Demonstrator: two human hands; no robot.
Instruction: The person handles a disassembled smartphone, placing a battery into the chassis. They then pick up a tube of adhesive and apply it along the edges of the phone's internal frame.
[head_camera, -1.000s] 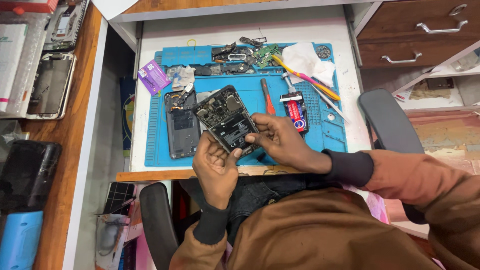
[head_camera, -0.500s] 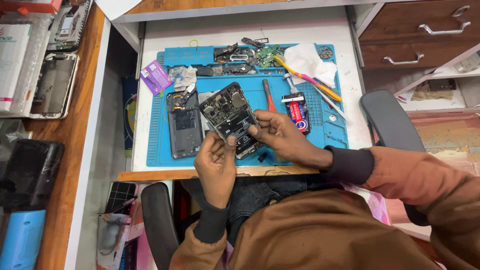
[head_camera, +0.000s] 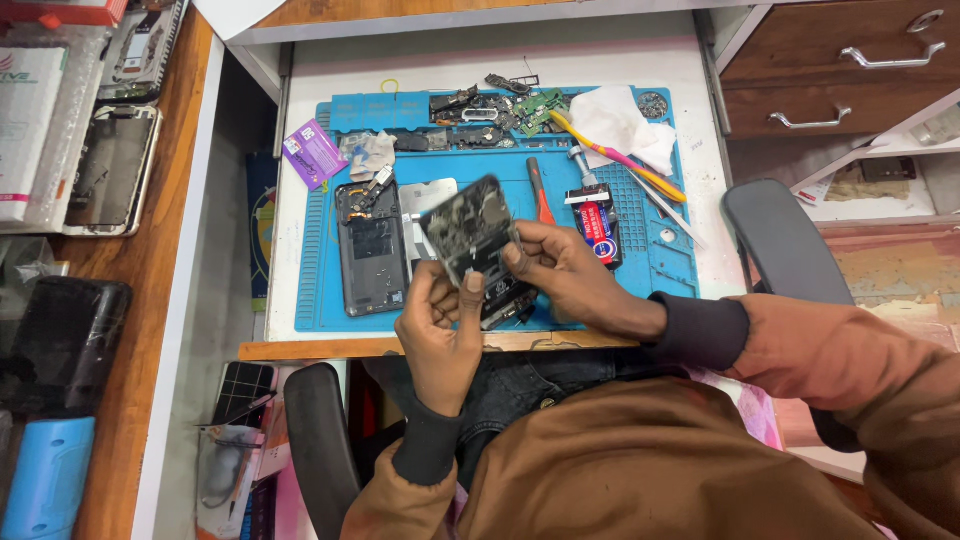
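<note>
Both hands grip a dark, flat phone frame (head_camera: 470, 235) above a blue ribbed silicone work mat (head_camera: 310, 290)
Head view: left hand (head_camera: 440, 330) and right hand (head_camera: 560, 270) pinch its lower edge, fingers closed; motion blur hides its surface, hands cover its bottom

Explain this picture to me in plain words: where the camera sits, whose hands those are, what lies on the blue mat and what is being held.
The camera is worn on a person's head and looks straight down, so the brown sleeves belong to that person. Both bare hands, the left hand and the right hand, hold an opened phone body tilted above a blue work mat. On the mat lie a dark phone back shell, a red-handled screwdriver, a white cloth, a small green circuit board and loose dark parts along the top edge. Wooden drawers stand to the right.
</note>
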